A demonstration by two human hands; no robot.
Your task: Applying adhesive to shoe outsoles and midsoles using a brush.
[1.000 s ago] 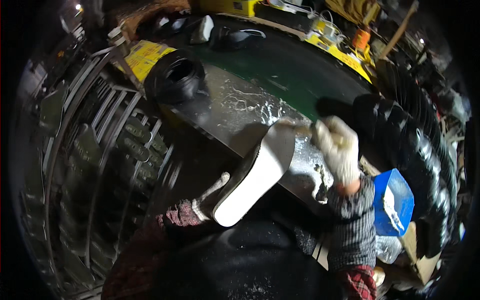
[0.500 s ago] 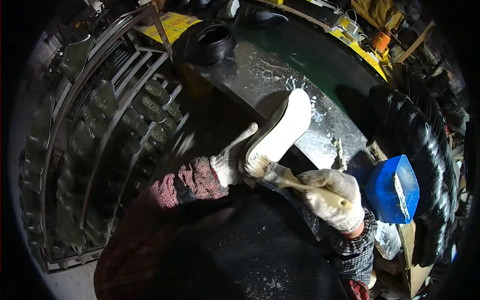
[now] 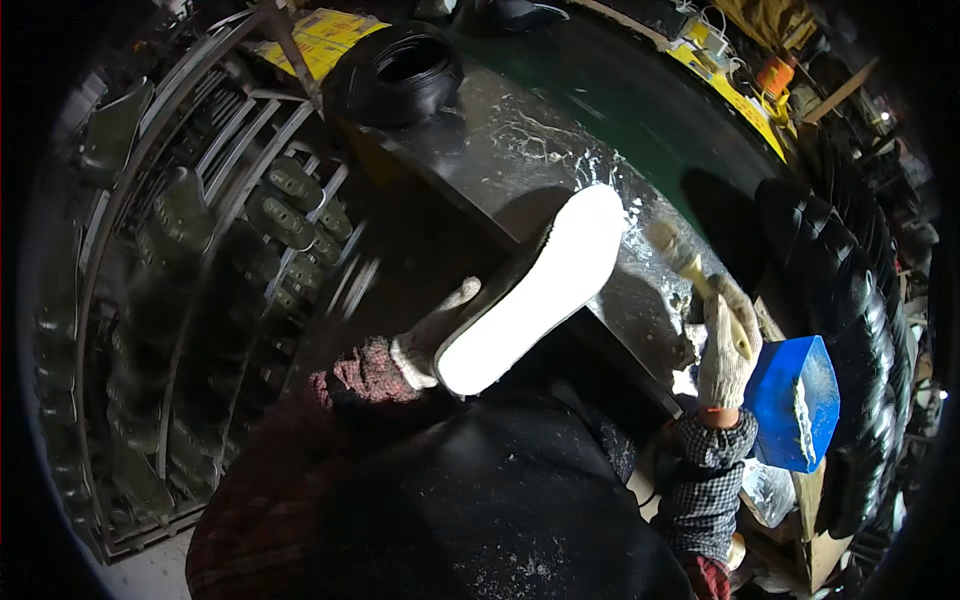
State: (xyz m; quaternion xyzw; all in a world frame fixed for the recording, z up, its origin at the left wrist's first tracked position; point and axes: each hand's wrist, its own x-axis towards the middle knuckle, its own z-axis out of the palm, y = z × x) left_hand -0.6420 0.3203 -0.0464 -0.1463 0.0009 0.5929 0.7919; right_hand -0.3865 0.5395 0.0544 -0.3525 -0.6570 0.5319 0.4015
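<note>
My left hand [image 3: 432, 335], in a white glove, holds a shoe with its white sole [image 3: 535, 290] turned up toward me, tilted over the front edge of the workbench. My right hand [image 3: 725, 352], also gloved, grips a glue brush [image 3: 692, 270] by its handle. The bristles point up and left, a little to the right of the sole's toe and apart from it. Both sleeves come in from below.
The glue-smeared workbench [image 3: 530, 150] carries a black round container [image 3: 395, 70] at its far left. A blue tub [image 3: 795, 400] sits just right of my right hand. A metal rack [image 3: 210, 250] with several dark shoe parts stands to the left. Stacked black soles [image 3: 850, 290] line the right.
The brush hand rose from below the sole to the right of its toe. The shoe stays in my left hand, its sole still facing up.
</note>
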